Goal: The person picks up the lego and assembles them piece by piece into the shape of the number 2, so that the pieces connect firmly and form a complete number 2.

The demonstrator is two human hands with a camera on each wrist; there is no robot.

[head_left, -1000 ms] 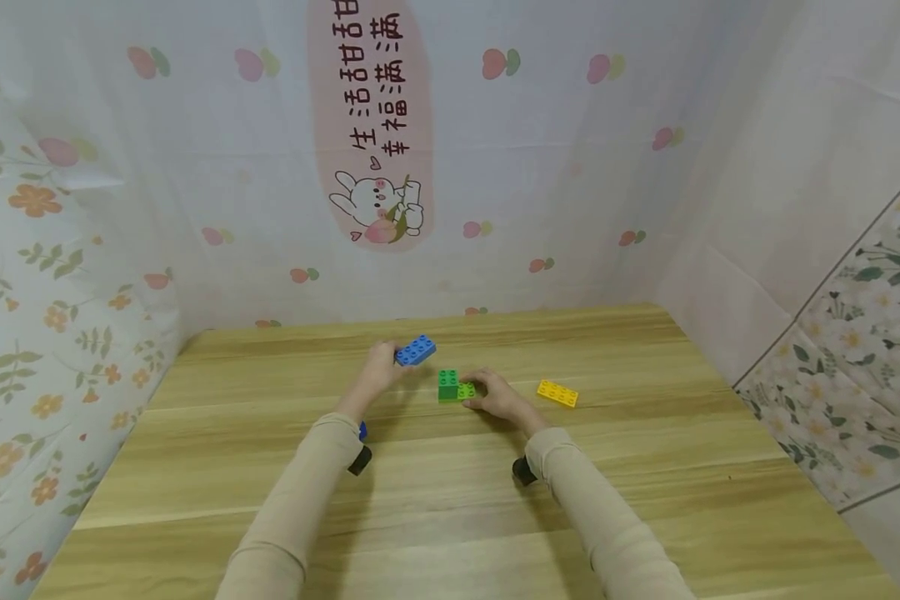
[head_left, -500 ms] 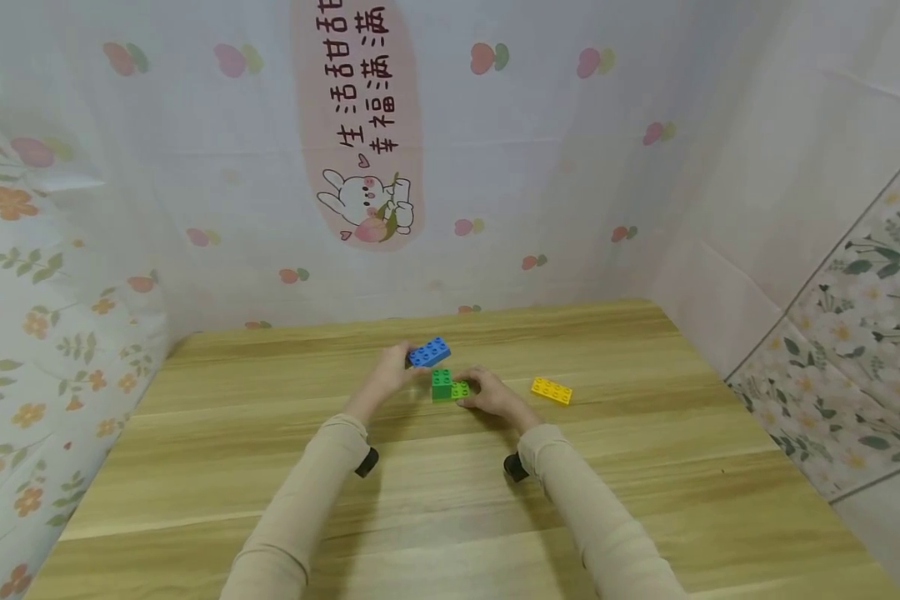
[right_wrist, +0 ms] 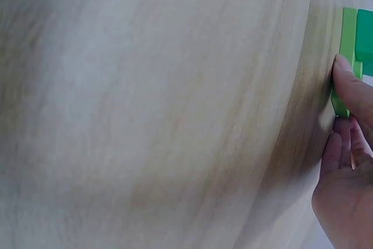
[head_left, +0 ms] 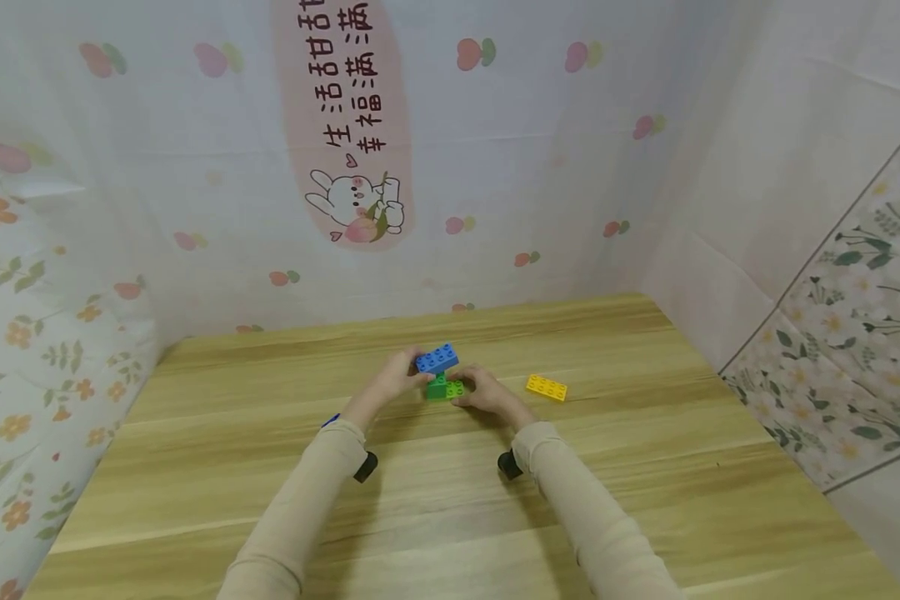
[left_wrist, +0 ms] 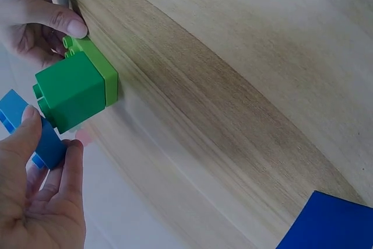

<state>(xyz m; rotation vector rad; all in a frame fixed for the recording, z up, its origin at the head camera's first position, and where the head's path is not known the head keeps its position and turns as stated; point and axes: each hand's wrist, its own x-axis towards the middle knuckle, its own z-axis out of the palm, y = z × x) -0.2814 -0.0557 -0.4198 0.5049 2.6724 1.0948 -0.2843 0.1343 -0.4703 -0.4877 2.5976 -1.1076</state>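
Observation:
My left hand [head_left: 392, 379] pinches a blue toy building brick [head_left: 437, 358] between thumb and fingers, studs up in the head view. That brick hangs tilted just over a dark green brick [left_wrist: 73, 91], close to its studs. The dark green brick sits on one end of a flat light green brick [left_wrist: 104, 68], which lies on the table. At the other end, my right hand [head_left: 489, 393] grips the light green brick, with the thumb [right_wrist: 345, 77] along its side and the fingers at its end.
A yellow brick [head_left: 547, 387] lies on the wooden table [head_left: 450, 517] to the right of my right hand. A dark blue piece [left_wrist: 332, 225] lies by my left wrist, mostly behind the sleeve in the head view. A printed cloth [head_left: 495, 183] hangs along the table's back edge.
The left hand has carried the blue brick rightward, from left of the dark green brick to above it. My right hand keeps its grip on the light green brick. The head view has shifted slightly.

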